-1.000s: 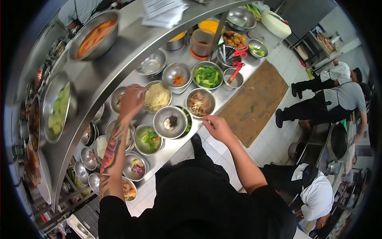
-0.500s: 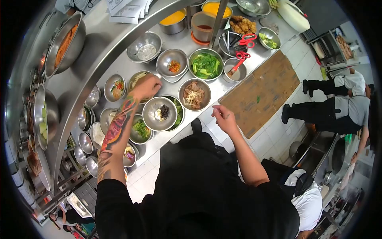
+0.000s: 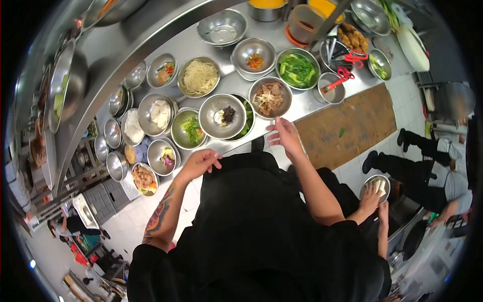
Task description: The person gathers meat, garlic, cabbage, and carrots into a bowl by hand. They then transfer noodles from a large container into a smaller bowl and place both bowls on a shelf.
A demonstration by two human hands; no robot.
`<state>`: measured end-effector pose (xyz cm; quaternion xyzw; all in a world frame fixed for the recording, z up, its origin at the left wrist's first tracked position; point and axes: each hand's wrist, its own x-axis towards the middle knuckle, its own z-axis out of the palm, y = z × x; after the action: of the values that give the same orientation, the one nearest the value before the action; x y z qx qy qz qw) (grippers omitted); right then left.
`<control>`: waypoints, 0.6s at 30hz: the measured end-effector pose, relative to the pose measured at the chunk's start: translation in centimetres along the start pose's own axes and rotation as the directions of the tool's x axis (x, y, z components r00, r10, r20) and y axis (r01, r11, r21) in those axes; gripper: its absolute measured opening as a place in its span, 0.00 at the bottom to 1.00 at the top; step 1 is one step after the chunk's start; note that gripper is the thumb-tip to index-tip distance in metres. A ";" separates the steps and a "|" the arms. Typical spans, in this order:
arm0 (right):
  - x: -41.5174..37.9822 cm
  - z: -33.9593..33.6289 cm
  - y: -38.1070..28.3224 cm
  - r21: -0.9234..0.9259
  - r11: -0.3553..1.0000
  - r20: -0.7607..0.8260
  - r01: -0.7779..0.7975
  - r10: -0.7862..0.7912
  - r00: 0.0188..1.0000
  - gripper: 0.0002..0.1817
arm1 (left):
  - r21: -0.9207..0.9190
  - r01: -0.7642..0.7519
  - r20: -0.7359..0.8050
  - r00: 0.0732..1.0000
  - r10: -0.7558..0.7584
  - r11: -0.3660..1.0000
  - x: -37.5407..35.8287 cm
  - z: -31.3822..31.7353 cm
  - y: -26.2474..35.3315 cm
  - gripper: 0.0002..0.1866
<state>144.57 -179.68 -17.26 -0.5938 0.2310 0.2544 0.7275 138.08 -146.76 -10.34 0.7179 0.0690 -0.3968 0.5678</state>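
My left hand (image 3: 200,164) hovers in front of the counter edge, fingers loosely bent and nothing in them. Nearest to it are a steel bowl of chopped greens (image 3: 191,132) and a bowl holding dark and pale minced bits (image 3: 225,117). That second bowl rests partly over another of dark green leaves (image 3: 248,119). My right hand (image 3: 286,137), fingers apart and holding nothing, is just below a bowl of sliced meat topped with pale shreds (image 3: 270,99). Behind these stand a bowl of noodles (image 3: 200,77) and one of cooked greens (image 3: 299,69).
A brown board (image 3: 347,128) lies right of the counter. Red-handled scissors (image 3: 356,58) stand in a container at the back right. A metal rail (image 3: 136,48) arches over the counter's left side. At my right, another person's hand (image 3: 370,200) reaches into a bowl of white pieces (image 3: 381,187).
My left hand has drawn back from the noodle bowl to the counter's front. My right hand's fingers have spread. The view has shifted, and another person's hands with a bowl now show at right.
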 end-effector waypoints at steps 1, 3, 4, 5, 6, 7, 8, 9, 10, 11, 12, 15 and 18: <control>-0.5 0.5 0.8 0.006 0.998 0.061 -0.065 0.064 0.996 0.29 | -0.061 0.058 -0.026 0.998 -0.060 0.996 -0.6 0.5 -1.5 0.18; -0.9 2.2 1.5 -0.052 0.996 0.148 -0.077 0.084 0.986 0.30 | -0.145 0.121 -0.065 0.989 -0.131 0.982 -0.9 0.9 -4.2 0.21; -1.0 3.4 1.5 -0.096 0.994 0.179 -0.055 0.072 0.981 0.29 | -0.315 0.124 -0.153 0.972 -0.180 0.941 -0.9 1.2 -4.6 0.24; -1.1 4.4 1.6 -0.137 0.990 0.210 -0.030 0.059 0.976 0.29 | -0.474 0.105 -0.229 0.944 -0.238 0.874 -0.8 1.3 -4.8 0.26; -0.6 5.3 1.5 -0.125 0.992 0.209 0.007 0.019 0.978 0.27 | -0.579 0.075 -0.226 0.942 -0.248 0.812 -0.4 1.1 -4.8 0.28; -0.1 6.0 1.4 -0.133 0.991 0.224 0.008 0.022 0.974 0.27 | -0.587 0.066 -0.238 0.938 -0.250 0.807 0.2 0.7 -4.9 0.28; 0.6 6.8 1.3 -0.110 0.994 0.196 -0.004 0.025 0.980 0.26 | -0.751 -0.014 -0.246 0.934 -0.260 0.660 0.8 0.4 -5.0 0.28; 1.0 7.4 1.2 -0.084 0.996 0.166 -0.014 0.028 0.986 0.24 | -0.872 -0.097 -0.250 0.931 -0.267 0.479 1.3 0.0 -5.3 0.27; 1.0 8.0 1.1 -0.064 0.998 0.140 -0.027 0.036 0.989 0.19 | -0.876 -0.159 -0.262 0.949 -0.173 0.455 1.6 -0.5 -5.8 0.24; 1.1 8.2 1.6 -0.066 0.998 0.142 -0.023 0.032 0.989 0.19 | -0.876 -0.163 -0.264 0.950 -0.169 0.454 2.4 -1.0 -6.8 0.24; 1.4 8.3 2.2 -0.073 0.997 0.126 -0.002 0.011 0.992 0.18 | -0.866 -0.162 -0.283 0.939 -0.198 0.472 3.2 -1.4 -7.7 0.23; 0.7 8.9 3.1 -0.079 0.997 0.089 0.027 -0.020 0.996 0.15 | -0.829 -0.177 -0.333 0.918 -0.213 0.531 3.3 -1.8 -9.5 0.20; -0.1 9.5 4.3 -0.086 0.996 0.041 0.032 -0.028 0.999 0.16 | -0.782 -0.187 -0.380 0.899 -0.217 0.594 2.5 -1.9 -10.7 0.21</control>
<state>142.04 -169.63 -18.65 -0.6229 0.1963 0.2649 0.7094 134.78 -142.30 -20.03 0.4530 0.3720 -0.1559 0.7950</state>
